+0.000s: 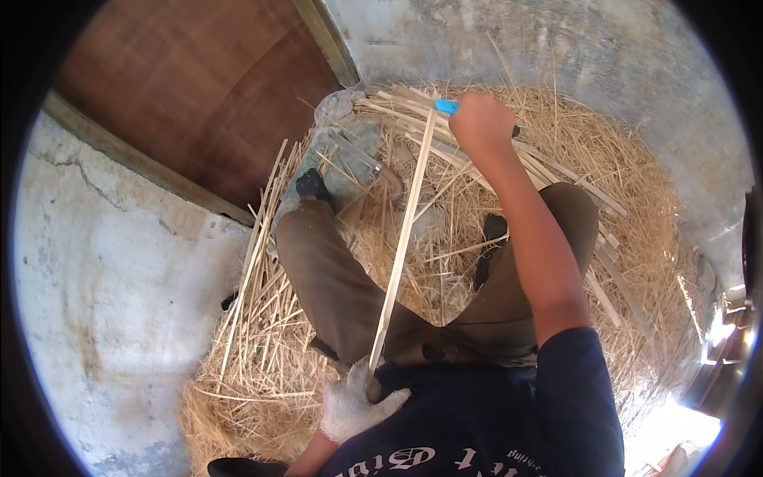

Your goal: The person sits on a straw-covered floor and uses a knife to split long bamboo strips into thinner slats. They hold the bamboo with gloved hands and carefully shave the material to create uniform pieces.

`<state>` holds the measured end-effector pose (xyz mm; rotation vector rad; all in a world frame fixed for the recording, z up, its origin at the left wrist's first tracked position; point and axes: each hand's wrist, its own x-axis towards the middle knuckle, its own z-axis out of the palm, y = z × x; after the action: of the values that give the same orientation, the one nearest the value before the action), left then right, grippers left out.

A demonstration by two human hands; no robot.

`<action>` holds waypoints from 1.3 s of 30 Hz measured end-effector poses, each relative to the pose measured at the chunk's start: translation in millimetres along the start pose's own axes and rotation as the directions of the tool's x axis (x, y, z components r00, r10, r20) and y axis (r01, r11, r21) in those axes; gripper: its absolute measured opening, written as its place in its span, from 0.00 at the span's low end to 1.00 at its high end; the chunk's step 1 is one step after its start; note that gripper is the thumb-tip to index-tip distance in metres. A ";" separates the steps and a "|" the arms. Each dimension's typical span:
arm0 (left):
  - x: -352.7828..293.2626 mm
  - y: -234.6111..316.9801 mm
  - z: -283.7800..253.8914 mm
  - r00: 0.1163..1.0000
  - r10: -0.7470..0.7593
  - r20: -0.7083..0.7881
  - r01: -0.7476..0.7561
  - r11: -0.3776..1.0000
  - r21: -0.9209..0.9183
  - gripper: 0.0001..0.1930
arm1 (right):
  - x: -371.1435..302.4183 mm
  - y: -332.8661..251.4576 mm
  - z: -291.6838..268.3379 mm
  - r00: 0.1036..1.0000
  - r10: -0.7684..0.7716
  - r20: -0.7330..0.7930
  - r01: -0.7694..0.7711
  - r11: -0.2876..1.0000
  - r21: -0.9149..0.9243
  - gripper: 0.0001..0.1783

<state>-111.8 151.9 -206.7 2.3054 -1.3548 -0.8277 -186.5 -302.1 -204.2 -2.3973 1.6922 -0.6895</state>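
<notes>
A long pale bamboo strip slants across the space between my knees, its lower end at my waist and its far end up near the pile. My left hand, in a white knit glove, is closed round the lower end at my lap, with the thumb stuck out to the right. My bare right hand is stretched far forward, wrapped round a blue-handled knife. The blue part meets the strip's far end, and a dark butt shows behind the fist. Whether the blade is in the wood cannot be made out.
Shavings cover the floor around my legs. More strips lie in bundles at left and at the back right. Between my feet lies a bladed tool with a brown handle, by a grey-green stone. A brown door and concrete walls close in.
</notes>
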 end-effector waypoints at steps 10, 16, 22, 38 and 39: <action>-11.9 -29.4 8.9 0.999 -0.007 0.031 0.013 0.980 -0.200 0.24 | -0.5 -1.0 -9.1 0.998 -0.021 -0.059 0.016 0.996 -0.087 0.08; -11.4 -25.0 12.2 0.997 0.043 -0.066 -0.054 0.985 -0.166 0.12 | -1.9 0.9 -13.7 0.989 -0.052 -0.140 0.037 0.993 -0.109 0.07; -20.9 -19.1 -6.4 0.993 -0.112 0.035 0.117 0.962 -0.246 0.11 | -6.1 -3.1 -15.4 0.995 -0.042 -0.087 0.035 0.996 -0.077 0.08; 21.8 -20.3 0.3 0.986 -0.031 -0.166 -0.038 0.917 -0.396 0.13 | -42.2 -44.7 9.2 0.953 -0.301 -0.014 0.292 0.911 0.290 0.13; 32.1 -14.4 -3.6 0.985 -0.047 -0.166 -0.041 0.870 -0.492 0.13 | -49.2 -55.7 10.6 0.937 -0.349 0.007 0.336 0.906 0.256 0.13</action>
<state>-87.7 130.8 -221.8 1.9215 -0.9281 -0.8364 -147.1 -238.4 -208.1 -2.5209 1.0909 -0.8218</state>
